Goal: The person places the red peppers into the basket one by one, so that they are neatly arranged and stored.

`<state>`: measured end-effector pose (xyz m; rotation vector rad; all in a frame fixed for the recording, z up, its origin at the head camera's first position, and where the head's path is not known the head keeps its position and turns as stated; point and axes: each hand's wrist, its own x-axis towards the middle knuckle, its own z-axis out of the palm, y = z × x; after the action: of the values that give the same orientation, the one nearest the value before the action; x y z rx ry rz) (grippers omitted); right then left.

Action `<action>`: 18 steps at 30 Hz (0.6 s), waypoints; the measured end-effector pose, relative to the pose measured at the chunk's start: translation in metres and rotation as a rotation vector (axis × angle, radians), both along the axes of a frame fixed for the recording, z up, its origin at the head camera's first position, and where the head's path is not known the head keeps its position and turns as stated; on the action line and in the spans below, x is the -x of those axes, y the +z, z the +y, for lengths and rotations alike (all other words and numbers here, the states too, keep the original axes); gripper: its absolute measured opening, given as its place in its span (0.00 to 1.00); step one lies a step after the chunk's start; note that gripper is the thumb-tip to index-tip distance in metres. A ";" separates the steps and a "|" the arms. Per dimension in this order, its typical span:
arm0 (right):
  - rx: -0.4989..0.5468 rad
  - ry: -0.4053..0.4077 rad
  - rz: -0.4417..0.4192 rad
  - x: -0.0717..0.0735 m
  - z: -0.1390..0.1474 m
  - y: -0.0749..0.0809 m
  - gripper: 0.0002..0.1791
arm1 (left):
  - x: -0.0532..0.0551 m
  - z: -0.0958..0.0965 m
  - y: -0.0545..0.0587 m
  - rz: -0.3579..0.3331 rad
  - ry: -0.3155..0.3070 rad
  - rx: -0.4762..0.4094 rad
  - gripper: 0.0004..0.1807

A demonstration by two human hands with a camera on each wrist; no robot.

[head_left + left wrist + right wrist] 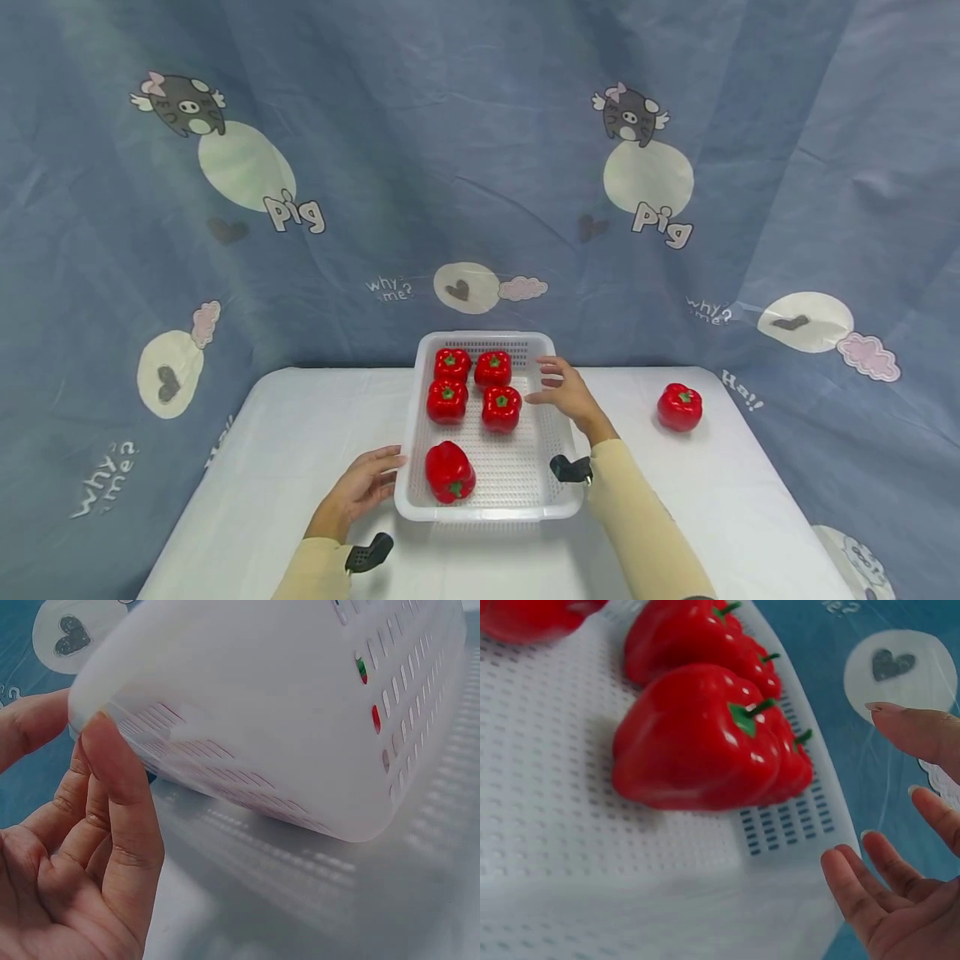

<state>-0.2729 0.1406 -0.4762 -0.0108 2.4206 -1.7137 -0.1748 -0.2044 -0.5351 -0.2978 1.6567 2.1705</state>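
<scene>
A white perforated plastic basket (487,514) stands on the table with several red bell peppers in it. My left hand (365,483) is at its left side, and in the left wrist view thumb and finger pinch the basket rim (94,682). Over the right rim, my right hand (572,394) has its fingers spread and holds nothing. In the right wrist view a bell pepper (690,742) with a green stem sits a little away from that hand. Another bell pepper (450,473) lies on its side near the basket's front left corner.
One more red bell pepper (679,407) sits on the white table (315,417) to the right of the basket. Behind the table hangs a blue cloth (480,167) with pig prints. A small black device (370,552) is strapped at each wrist.
</scene>
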 end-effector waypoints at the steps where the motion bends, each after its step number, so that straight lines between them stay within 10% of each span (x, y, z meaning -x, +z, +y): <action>1: 0.000 -0.004 0.000 0.000 0.002 0.000 0.40 | 0.000 0.000 0.000 -0.005 0.004 0.003 0.21; 18: 0.101 -0.053 0.035 -0.007 0.057 -0.003 0.42 | -0.001 0.000 0.003 -0.014 0.016 0.008 0.26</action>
<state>-0.2657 0.1975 -0.4795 0.0104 2.3764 -1.8731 -0.1735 -0.2041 -0.5320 -0.3297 1.6614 2.1688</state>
